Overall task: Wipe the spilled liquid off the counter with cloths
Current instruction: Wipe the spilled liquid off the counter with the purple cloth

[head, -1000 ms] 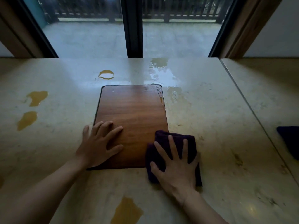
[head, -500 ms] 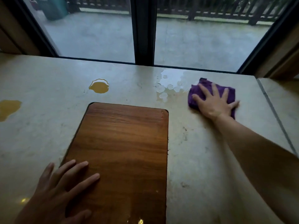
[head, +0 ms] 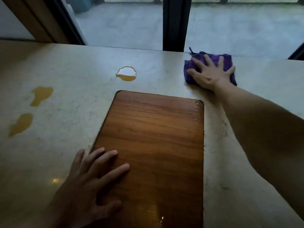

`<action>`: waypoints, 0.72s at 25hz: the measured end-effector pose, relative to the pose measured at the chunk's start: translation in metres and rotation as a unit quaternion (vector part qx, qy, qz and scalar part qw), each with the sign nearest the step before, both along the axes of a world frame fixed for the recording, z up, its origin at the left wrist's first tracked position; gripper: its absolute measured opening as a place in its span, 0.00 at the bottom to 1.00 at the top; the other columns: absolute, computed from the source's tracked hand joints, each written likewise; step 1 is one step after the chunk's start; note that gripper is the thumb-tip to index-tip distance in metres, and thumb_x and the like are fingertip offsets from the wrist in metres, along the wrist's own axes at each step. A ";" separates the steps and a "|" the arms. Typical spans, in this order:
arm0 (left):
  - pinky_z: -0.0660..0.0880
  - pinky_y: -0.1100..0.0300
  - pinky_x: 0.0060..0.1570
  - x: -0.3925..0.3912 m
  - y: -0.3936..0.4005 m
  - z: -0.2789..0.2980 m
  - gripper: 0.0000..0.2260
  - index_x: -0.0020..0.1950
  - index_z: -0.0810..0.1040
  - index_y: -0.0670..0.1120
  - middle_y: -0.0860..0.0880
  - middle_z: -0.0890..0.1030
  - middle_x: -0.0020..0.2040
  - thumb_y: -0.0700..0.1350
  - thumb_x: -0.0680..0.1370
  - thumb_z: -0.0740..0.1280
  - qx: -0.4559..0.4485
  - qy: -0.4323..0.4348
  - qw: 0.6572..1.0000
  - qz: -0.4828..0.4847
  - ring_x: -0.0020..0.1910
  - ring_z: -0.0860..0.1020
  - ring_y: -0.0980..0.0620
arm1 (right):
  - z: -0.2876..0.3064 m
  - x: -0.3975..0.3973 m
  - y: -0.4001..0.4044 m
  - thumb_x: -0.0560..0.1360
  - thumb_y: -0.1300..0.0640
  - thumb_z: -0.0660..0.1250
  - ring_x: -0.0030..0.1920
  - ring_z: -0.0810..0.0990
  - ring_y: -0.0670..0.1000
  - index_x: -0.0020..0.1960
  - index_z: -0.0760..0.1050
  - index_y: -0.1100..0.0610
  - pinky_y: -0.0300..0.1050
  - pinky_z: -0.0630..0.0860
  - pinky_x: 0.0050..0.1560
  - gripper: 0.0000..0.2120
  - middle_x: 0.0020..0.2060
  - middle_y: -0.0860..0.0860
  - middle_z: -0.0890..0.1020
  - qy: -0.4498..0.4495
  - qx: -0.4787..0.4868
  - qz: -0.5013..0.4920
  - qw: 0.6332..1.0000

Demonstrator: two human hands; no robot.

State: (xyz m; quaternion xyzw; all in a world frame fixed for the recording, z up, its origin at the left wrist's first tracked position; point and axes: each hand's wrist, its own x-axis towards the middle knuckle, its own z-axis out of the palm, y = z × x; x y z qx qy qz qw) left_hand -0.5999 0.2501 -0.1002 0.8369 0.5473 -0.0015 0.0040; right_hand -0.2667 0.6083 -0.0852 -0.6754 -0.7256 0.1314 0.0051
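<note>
The person's right hand (head: 211, 74) lies flat on a purple cloth (head: 227, 60) at about 1 o'clock on the counter (head: 65, 79), far back near the window frame (head: 176, 23). Its fingers are spread wide and straight, and they press the cloth down onto the stone; they do not curl around it. The cloth is bunched up under the palm, and a bit of it sticks out on every side of the hand. The right arm reaches across from 4 o'clock, over the bare stone just beside the right edge of the wooden board (head: 156, 145). The left hand (head: 88, 183) is at about 7 o'clock. It is open too, with long straight fingers resting on the near left corner of the board, and its little finger side hangs over onto the counter. It holds nothing. The board lies flat in the middle, with its long sides running from near to far, and a few small wet drops (head: 196, 108) shine near its far right corner. Some yellow liquid is on the counter. One round puddle (head: 126, 74) sits at 12 o'clock, just past the far left corner of the board, and it is half white where light shines on it. Two more yellow puddles lie at 9 o'clock, well apart from the board: a far puddle (head: 41, 95) and a near puddle (head: 21, 124). All three are well apart from the cloth.
</note>
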 end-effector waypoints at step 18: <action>0.57 0.44 0.73 -0.067 -0.130 0.045 0.27 0.76 0.65 0.55 0.46 0.64 0.77 0.60 0.77 0.61 -0.087 -0.105 0.988 0.072 0.74 0.62 0.42 | -0.008 -0.089 -0.682 0.74 0.27 0.40 0.78 0.42 0.60 0.76 0.45 0.32 0.73 0.42 0.72 0.31 0.79 0.47 0.50 -0.044 -0.001 -0.118 0.992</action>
